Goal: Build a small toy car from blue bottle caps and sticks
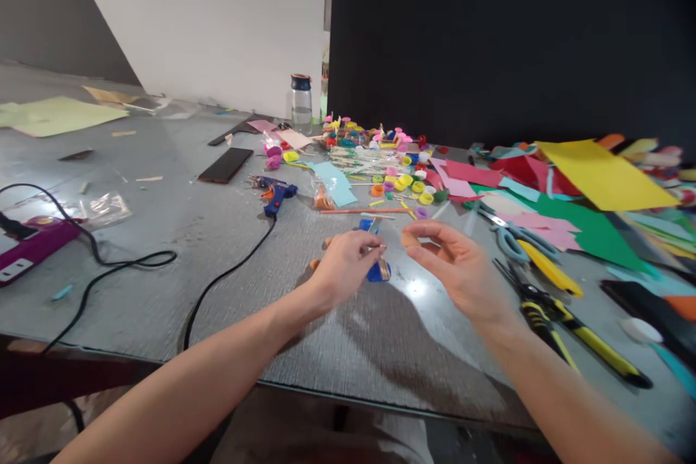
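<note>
Where the left hand [345, 264] bends over the table [135, 304], a blue thing [379, 273] lies right by its fingertips, partly under them. The left hand is the near one, and the right hand [462, 264] is a little way off to the right, with a gap between the two. One blue bit peeks out on the person's side of the left fingers, and one more blue bit [370, 225] shows on the far side, so a line from one to the other goes almost straight away from the person. Two small brown knobs [314, 264] poke out on the left of the hand. The hand hides the middle, so I cannot tell if it is all one piece, or which way is its long way. The left finger and thumb are close to each other, but I cannot see what they pinch, if they pinch at all. The right finger and thumb curl toward the left hand, with something small and tan at their tips that may just be skin; I cannot tell if they are closed on it.
</note>
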`<action>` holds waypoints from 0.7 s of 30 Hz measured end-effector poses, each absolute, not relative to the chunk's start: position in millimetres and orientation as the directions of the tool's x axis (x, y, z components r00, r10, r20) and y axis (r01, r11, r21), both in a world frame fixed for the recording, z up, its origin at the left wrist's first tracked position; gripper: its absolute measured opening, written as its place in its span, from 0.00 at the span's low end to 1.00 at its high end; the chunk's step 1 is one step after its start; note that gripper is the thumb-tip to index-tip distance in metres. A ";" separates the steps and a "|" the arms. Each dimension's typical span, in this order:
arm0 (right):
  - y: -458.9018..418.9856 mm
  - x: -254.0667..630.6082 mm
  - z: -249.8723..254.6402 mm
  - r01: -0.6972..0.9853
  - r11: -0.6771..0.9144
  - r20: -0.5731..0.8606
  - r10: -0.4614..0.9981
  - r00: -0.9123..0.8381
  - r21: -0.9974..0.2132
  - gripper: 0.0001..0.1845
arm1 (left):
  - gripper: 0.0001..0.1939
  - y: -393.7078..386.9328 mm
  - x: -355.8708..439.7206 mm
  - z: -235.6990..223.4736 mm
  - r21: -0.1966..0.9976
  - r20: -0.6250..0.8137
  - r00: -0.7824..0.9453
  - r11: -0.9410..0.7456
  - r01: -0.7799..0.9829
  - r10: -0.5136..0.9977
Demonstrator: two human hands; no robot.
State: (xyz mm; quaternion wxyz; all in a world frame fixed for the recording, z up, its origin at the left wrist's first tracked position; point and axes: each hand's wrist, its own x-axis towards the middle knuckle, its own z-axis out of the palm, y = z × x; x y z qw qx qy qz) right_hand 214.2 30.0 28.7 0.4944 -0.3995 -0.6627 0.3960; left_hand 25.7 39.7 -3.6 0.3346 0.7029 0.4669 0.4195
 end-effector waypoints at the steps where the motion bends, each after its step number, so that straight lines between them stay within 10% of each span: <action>1: 30.2 213.1 25.7 0.129 0.367 0.338 0.919 -0.203 -0.921 0.10 | 0.09 37.5 23.6 -3.7 0.873 0.263 0.235 -0.335 0.355 0.936; 21: 32.8 210.6 -12.8 0.110 0.344 0.304 0.913 -0.273 -0.933 0.09 | 0.09 28.5 20.2 -1.9 0.956 0.101 0.352 -0.188 0.224 0.931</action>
